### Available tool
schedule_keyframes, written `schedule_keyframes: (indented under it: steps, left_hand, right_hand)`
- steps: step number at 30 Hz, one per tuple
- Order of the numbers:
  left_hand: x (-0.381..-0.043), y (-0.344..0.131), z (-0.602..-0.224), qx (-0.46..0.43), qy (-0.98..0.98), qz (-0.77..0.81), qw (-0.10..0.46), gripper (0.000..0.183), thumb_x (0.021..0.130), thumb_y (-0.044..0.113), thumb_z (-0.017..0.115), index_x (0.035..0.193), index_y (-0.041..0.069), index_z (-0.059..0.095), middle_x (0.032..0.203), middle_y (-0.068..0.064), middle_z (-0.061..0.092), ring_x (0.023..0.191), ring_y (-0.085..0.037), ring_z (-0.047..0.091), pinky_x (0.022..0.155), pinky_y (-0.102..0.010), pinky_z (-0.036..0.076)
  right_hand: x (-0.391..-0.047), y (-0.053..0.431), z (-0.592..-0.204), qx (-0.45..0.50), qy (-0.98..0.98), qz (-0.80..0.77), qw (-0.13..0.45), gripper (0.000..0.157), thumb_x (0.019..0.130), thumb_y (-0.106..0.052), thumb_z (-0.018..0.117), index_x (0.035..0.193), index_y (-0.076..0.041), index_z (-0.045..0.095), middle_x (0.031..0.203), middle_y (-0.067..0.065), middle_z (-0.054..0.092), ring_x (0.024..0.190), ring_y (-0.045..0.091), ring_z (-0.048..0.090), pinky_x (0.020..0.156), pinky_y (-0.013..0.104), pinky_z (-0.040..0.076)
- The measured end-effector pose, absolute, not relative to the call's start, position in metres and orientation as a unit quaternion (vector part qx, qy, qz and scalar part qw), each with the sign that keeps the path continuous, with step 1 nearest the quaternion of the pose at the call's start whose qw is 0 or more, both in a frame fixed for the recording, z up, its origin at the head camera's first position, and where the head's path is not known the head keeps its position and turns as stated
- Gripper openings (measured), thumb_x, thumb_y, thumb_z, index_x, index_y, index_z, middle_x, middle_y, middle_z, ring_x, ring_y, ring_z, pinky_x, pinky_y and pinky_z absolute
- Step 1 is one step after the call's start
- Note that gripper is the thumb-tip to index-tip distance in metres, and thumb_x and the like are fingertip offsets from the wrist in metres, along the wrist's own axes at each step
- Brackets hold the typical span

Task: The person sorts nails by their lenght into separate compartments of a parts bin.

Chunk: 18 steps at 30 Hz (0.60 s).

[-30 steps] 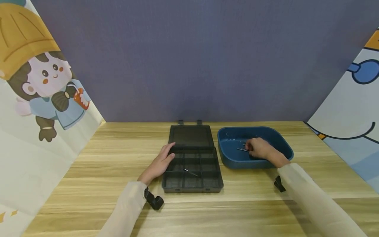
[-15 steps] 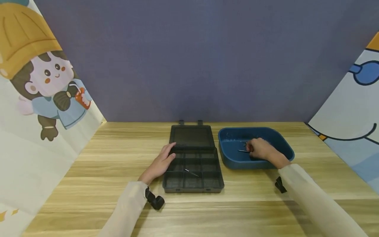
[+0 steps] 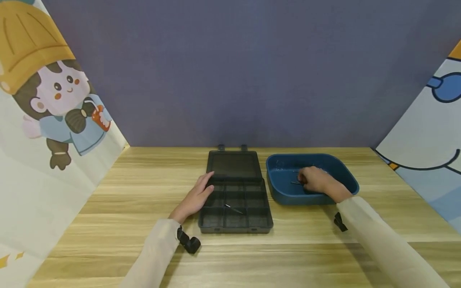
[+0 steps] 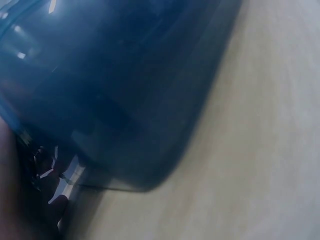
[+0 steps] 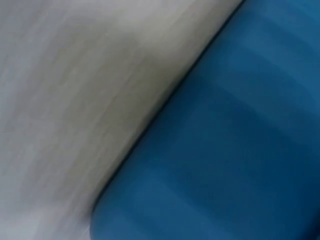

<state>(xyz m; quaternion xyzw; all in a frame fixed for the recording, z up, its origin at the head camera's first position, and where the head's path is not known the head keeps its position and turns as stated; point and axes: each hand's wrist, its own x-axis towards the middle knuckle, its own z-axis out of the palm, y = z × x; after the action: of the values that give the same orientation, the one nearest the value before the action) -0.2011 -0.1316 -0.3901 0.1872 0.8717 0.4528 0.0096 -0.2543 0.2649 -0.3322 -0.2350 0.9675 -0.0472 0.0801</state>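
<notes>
The left hand (image 3: 194,196) rests at the left edge of a dark, see-through compartment box (image 3: 235,230), fingers extended and thumb over the rim. One slim metal rod-like piece (image 3: 234,209) lies slanted in the box's front middle part. Inside a blue plastic bin (image 3: 313,200), the right hand (image 3: 315,179) reaches down with bent fingers. Beside its fingertips lie thin metal pieces (image 3: 296,183) on the bin floor; whether the fingers pinch one, I cannot tell. In the right wrist view only the bin's outer wall (image 5: 215,145) and the table show.
The box's lid (image 3: 233,164) is folded back flat toward the purple-grey rear panel (image 3: 230,72). Bin and box stand side by side on a wood-grain table (image 3: 144,168). Printed panels (image 3: 21,160) flank both sides. Each wrist has a black strap.
The view shifts slightly. The left hand stays at the box edge, and the right hand stays down in the bin, with its fingers moving only a little by the metal pieces.
</notes>
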Motion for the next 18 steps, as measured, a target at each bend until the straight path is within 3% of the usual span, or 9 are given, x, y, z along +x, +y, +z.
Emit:
schedule_keyframes:
  steps: [18]
  left_hand:
    - [-0.2008,-0.1318,-0.3904,0.185,0.873,0.451,0.009,0.053,0.103,0.024,0.037,0.151,0.007,0.022,0.155,-0.016,0.021,0.142,-0.039,0.024,0.111,-0.059,0.022]
  right_hand:
    - [-0.2563,0.258,-0.3278,-0.234,0.967,-0.051,0.088,0.014,0.077,0.004,0.062,0.082,-0.009,0.063,0.072,0.001,0.059,0.061,0.013,0.05,0.056,0.028,0.042]
